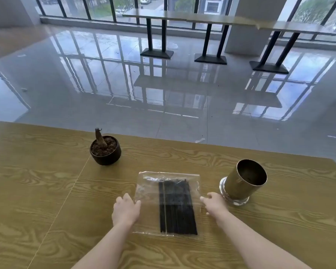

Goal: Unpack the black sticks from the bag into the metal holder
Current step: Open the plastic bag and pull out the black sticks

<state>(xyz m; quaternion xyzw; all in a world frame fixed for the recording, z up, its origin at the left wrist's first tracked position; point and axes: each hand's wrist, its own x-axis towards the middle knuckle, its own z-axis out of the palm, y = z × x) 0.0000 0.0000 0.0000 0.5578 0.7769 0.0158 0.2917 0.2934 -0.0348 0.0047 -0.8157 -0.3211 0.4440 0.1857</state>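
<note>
A clear plastic bag (pixel 149 183) lies flat on the wooden table (pixel 47 191) in front of me. Several black sticks (pixel 177 208) lie side by side inside it, pointing away from me. My left hand (pixel 125 209) rests at the bag's left edge with relaxed fingers touching the plastic. My right hand (pixel 214 203) is at the bag's right edge, fingers loosely spread and touching it. The metal holder (pixel 242 181), a brass-coloured cylinder on a shiny round base, stands just right of my right hand, and no sticks show in its opening.
A small black pot (pixel 106 152) with soil and a bare stump stands at the back left of the table. The table's far edge runs behind the pot and holder. Beyond it lie a glossy tiled floor, long tables (pixel 182 16) and windows.
</note>
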